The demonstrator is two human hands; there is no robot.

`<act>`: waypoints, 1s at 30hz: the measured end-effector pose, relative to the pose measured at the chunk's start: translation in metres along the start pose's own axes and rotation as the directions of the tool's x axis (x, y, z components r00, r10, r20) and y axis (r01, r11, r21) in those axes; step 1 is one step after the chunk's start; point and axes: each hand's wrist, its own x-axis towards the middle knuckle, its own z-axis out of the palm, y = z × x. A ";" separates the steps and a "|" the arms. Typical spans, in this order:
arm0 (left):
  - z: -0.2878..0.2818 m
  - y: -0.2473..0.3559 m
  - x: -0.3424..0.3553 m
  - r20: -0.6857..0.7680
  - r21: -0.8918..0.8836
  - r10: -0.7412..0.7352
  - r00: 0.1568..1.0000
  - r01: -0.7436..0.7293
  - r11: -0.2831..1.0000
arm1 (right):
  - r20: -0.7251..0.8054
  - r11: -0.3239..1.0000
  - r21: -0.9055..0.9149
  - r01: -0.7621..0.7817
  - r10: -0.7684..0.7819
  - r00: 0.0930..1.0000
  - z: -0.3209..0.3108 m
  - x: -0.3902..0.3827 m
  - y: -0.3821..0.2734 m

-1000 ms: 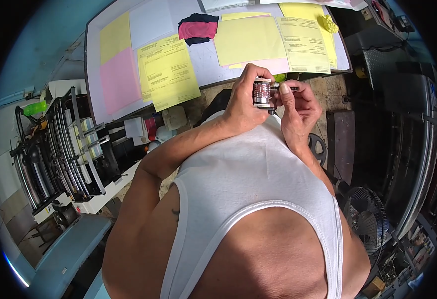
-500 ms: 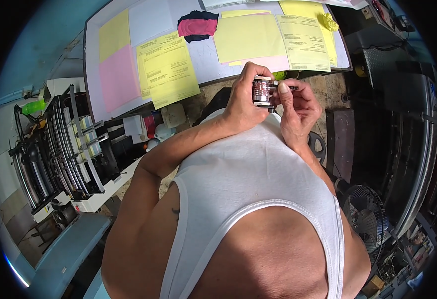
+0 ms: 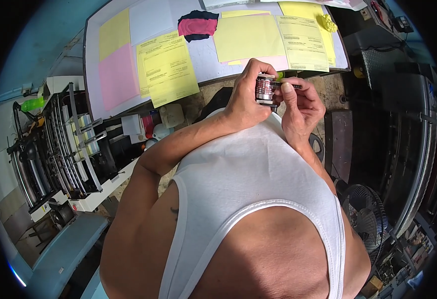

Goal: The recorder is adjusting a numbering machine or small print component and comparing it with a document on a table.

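My left hand is closed around a small numbering head, a metal block with banded number wheels that look stained dark red. It is held upright in front of my body, just off the table's near edge. Close against its right side, my right hand pinches a thin dark piece between thumb and fingers. Whether that piece is a separate tool or part of the head I cannot tell. The fingers hide some of the head's right side.
Ahead stands a light table with yellow printed sheets, pink paper, a pink-and-black cloth and a crumpled yellow paper. A machine with metal rods is at left, a black fan at lower right.
Both hands and the numbering head have shifted slightly to the right and a little farther from my body. The grip on it looks the same.
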 end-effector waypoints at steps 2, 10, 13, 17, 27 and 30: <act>0.000 0.000 0.000 0.008 -0.002 0.010 1.000 -0.010 1.000 | -0.007 0.999 0.035 0.019 -0.018 1.000 0.000 -0.001 0.000; 0.005 -0.001 -0.006 -0.014 -0.056 -0.023 1.000 0.022 0.998 | -0.006 0.999 -0.042 -0.024 0.024 1.000 -0.007 -0.006 -0.002; 0.006 -0.006 -0.008 0.000 -0.071 -0.018 1.000 0.018 0.997 | -0.023 0.999 -0.004 -0.040 0.039 0.999 -0.012 -0.008 0.005; 0.007 -0.004 -0.008 0.015 -0.005 -0.028 0.999 0.028 1.000 | -0.030 0.999 0.029 -0.018 0.018 0.999 -0.007 -0.009 -0.003; 0.012 -0.003 -0.011 -0.007 0.047 -0.001 1.000 0.001 0.999 | -0.017 0.999 -0.028 -0.028 0.027 0.999 -0.010 -0.013 -0.003; 0.013 -0.004 -0.013 -0.012 0.034 -0.015 1.000 0.015 0.999 | -0.009 0.998 -0.037 -0.057 0.057 0.998 -0.011 -0.014 -0.004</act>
